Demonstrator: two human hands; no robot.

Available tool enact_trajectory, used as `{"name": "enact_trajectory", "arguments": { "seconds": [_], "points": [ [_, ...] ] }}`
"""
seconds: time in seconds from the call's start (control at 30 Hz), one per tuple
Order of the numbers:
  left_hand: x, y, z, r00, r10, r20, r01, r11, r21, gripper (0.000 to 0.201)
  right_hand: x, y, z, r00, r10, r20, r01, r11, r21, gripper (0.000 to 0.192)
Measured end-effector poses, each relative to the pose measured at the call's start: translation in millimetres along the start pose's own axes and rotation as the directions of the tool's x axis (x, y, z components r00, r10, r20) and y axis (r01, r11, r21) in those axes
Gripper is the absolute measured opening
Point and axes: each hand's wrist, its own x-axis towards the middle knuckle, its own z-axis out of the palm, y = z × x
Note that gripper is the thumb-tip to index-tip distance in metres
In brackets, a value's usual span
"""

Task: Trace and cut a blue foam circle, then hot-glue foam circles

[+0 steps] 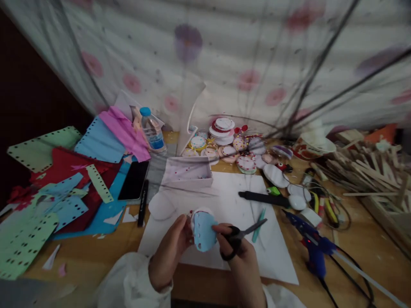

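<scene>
A: Head view, near edge: our left hand (171, 248) is curled, thumb and fingers pinching the blue cutout (203, 231) by its left side.
B: Right hand (239, 256)?
A: Wrist bent inward, fingers through the black scissors (241, 237), thumb touching the cutout. We hold it above the white sheet (276, 252).
B: Further out?
A: Blue glue gun (310, 244) to the right, water bottle (152, 130) far left.

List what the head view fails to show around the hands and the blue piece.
- Blue foam piece: its edges are hidden by both thumbs.
- Scissors: the handles are covered by the right hand.
- Left hand: the palm is turned away.
- Glue gun: its cord runs off the bottom edge.
- Decorated discs: too blurred to make out their patterns.
</scene>
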Motion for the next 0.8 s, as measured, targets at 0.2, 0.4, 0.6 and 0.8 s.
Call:
{"name": "enact_trajectory", "arguments": {
  "seconds": [0.2,0.4,0.6,0.8],
  "points": [
    [-5.3,-2.0,5.5,0.993,0.097,-0.064,-0.08,0.97,0.228,0.034,-5.9,1.9,1.0,0.998,-0.046,0.047,0.05,0.996,-0.08,0.02],
    [-8.8,-1.3,9.6,0.985,0.134,-0.113,-0.097,0.953,0.287,0.032,2.1,-4.4,-12.3,0.996,-0.092,-0.002,0.09,0.983,-0.159,0.028],
    [-11.1,-2.6,1.4,0.98,0.14,-0.144,-0.089,0.947,0.31,0.036,34.8,-2.4,-41.4,0.988,-0.141,-0.061,0.04,0.623,-0.781,0.027],
    [-12.8,-6.1,-3.3,0.985,0.135,-0.11,-0.091,0.937,0.338,0.034,56.4,-2.0,-45.7,0.94,-0.334,-0.072,0.143,0.575,-0.806,0.016]
  ]
}}
